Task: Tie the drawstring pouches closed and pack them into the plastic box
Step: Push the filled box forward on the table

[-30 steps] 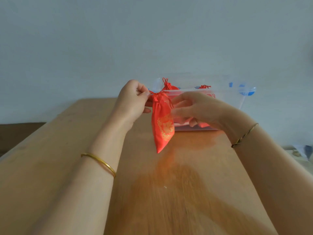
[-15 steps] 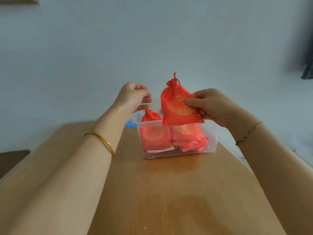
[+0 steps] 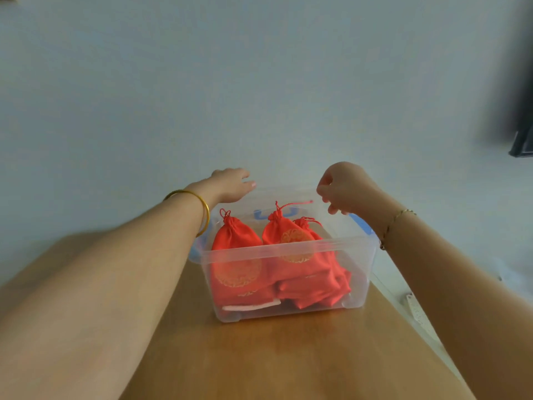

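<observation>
1. Clear plastic box (image 3: 288, 255) sat on the wooden surface (image 3: 274, 356), near the far right part of it. The surface's right edge ran just beside the box's right wall.
2. Red drawstring pouches (image 3: 236, 255) were inside the box, standing or leaning, with tied necks poking above the rim. At least three tops showed; the ones lower down were jumbled, so the count was unclear.
3. Left hand (image 3: 230, 184) hovered over the box's far left corner, fingers (image 3: 249, 184) loosely spread, holding nothing.
4. Right hand (image 3: 343, 186) hung above the far right rim, fingers (image 3: 331, 209) curled inward. No pouch was in it. Whether a cord (image 3: 297, 204) from the middle pouch was pinched could not be told; the cord's end stuck out toward that hand.
5. Risk: if that cord was snagged on a finger, pulling the hand away would likely drag the pouch up or loosen its knot.
6. Risk: the pouches stood taller than the rim. A lid pressed on would probably crush the necks or refuse to seat unless they were laid flat.
7. Risk: the box was light and close to the surface's edge. A knock from the right forearm (image 3: 432, 269) could slide it toward that side.
8. Risk: the blue latches (image 3: 362, 225) sat under the right wrist and could get bumped.
9. No untied pouches were visible on the surface, so packing looked near done, judging from this view only.
</observation>
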`<state>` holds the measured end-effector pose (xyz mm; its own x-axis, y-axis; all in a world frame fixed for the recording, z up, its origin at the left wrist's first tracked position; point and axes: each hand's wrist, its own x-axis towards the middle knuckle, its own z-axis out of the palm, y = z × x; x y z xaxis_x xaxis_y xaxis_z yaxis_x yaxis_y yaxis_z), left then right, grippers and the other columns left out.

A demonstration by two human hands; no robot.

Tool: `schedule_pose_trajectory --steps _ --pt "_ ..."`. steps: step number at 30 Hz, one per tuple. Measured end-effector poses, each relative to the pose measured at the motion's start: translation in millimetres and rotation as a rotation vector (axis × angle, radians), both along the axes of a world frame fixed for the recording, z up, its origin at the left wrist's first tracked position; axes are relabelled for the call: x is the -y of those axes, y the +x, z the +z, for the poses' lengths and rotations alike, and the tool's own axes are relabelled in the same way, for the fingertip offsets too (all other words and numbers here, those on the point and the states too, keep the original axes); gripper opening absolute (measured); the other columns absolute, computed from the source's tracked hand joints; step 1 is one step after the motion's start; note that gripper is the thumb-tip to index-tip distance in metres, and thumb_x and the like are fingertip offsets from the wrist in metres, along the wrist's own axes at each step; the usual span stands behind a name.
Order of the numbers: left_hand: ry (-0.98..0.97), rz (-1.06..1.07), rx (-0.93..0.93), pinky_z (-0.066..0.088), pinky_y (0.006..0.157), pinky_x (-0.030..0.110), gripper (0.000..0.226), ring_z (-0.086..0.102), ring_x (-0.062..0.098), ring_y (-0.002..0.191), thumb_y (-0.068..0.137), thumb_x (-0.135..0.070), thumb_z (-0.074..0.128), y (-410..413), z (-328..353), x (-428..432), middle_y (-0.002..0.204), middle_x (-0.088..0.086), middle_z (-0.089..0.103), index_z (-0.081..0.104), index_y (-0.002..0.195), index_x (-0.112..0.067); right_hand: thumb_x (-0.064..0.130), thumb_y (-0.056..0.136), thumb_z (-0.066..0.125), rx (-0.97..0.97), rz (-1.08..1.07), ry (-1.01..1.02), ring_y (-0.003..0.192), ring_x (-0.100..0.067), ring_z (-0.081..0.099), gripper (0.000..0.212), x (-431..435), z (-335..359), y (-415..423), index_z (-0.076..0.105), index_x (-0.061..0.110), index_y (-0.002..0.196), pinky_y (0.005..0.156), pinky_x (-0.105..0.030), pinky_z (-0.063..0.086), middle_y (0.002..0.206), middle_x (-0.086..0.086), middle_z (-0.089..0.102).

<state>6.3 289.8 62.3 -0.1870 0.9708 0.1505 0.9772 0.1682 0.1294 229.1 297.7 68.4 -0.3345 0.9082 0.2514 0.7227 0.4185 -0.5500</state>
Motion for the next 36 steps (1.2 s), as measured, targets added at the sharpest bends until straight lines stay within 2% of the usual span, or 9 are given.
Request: schedule_pose_trajectory --steps 4,7,9,11,14,18,22,31,36 --pt "-0.035 -0.044 0.052 0.039 0.079 0.034 0.036 0.054 0.037 0.1 0.098 -0.019 0.037 -5 -10 -16 0.104 0.029 0.058 0.058 0.091 0.009 0.0 0.08 0.043 -0.036 -0.004 0.047 0.064 -0.027 0.068 0.023 -9 -4 3 0.066 0.002 0.08 0.056 -0.03 0.049 0.08 -0.018 0.071" --pt "0.017 -0.057 0.081 0.025 0.06 0.031 0.035 0.04 0.026 0.074 0.094 -0.014 0.045 -10 -16 -22 0.07 0.017 0.043 0.044 0.059 -0.01 0.002 0.08 0.044 -0.052 0.003 0.067 0.072 -0.029 0.07 0.02 -13 -8 3 0.063 0.007 0.075 0.053 -0.029 0.047 0.081 -0.016 0.07" --pt "0.073 -0.047 0.162 0.027 0.063 0.028 0.023 0.039 0.022 0.074 0.092 -0.014 0.051 -12 -17 -23 0.074 0.013 0.044 0.052 0.069 -0.011 0.004 0.081 0.045 -0.061 -0.002 0.085 0.077 -0.031 0.069 0.018 -14 -10 2 0.062 0.009 0.077 0.062 -0.035 0.052 0.084 -0.015 0.07" --pt "0.147 -0.022 0.233 0.038 0.073 0.028 0.014 0.051 0.025 0.08 0.09 -0.016 0.054 -14 -19 -23 0.083 0.011 0.056 0.065 0.084 -0.009 0.005 0.081 0.045 -0.068 -0.023 0.111 0.081 -0.033 0.067 0.019 -14 -11 2 0.064 0.006 0.083 0.069 -0.04 0.054 0.089 -0.014 0.069" --pt "0.275 0.058 0.257 0.044 0.095 0.042 0.017 0.057 0.031 0.104 0.089 -0.025 0.056 -14 -18 -19 0.106 0.006 0.067 0.068 0.092 -0.014 0.005 0.082 0.044 -0.094 -0.062 0.162 0.085 -0.035 0.065 0.022 -11 -9 2 0.065 0.005 0.089 0.077 -0.043 0.055 0.097 -0.013 0.067" --pt "0.457 0.143 0.151 0.04 0.095 0.04 0.018 0.053 0.032 0.112 0.089 -0.029 0.054 -5 -7 2 0.115 0.005 0.064 0.067 0.098 -0.02 0.006 0.085 0.042 -0.185 -0.161 0.251 0.105 -0.029 0.056 0.031 0 -7 12 0.06 0.014 0.11 0.085 -0.034 0.047 0.116 -0.007 0.061" --pt "0.646 0.126 0.161 0.037 0.095 0.039 0.017 0.054 0.03 0.112 0.087 -0.029 0.056 9 0 39 0.113 0.003 0.063 0.067 0.098 -0.022 0.008 0.088 0.04 -0.283 -0.245 0.286 0.115 -0.029 0.048 0.035 17 -9 30 0.05 0.012 0.122 0.09 -0.038 0.044 0.124 -0.008 0.053" --pt "0.585 -0.049 0.229 0.039 0.095 0.039 0.012 0.057 0.019 0.105 0.086 -0.027 0.061 33 -8 102 0.105 -0.003 0.062 0.065 0.095 -0.021 0.021 0.095 0.038 -0.329 -0.266 0.16 0.122 -0.034 0.042 0.037 46 -25 46 0.042 0.009 0.13 0.098 -0.041 0.036 0.134 -0.014 0.042" --pt "0.429 -0.231 0.342 0.044 0.094 0.044 0.006 0.057 0.02 0.098 0.085 -0.02 0.063 36 -6 132 0.098 -0.003 0.058 0.062 0.09 -0.022 0.033 0.096 0.033 -0.38 -0.226 0.114 0.122 -0.034 0.042 0.042 48 -33 49 0.042 0.018 0.134 0.1 -0.042 0.036 0.138 -0.012 0.04"
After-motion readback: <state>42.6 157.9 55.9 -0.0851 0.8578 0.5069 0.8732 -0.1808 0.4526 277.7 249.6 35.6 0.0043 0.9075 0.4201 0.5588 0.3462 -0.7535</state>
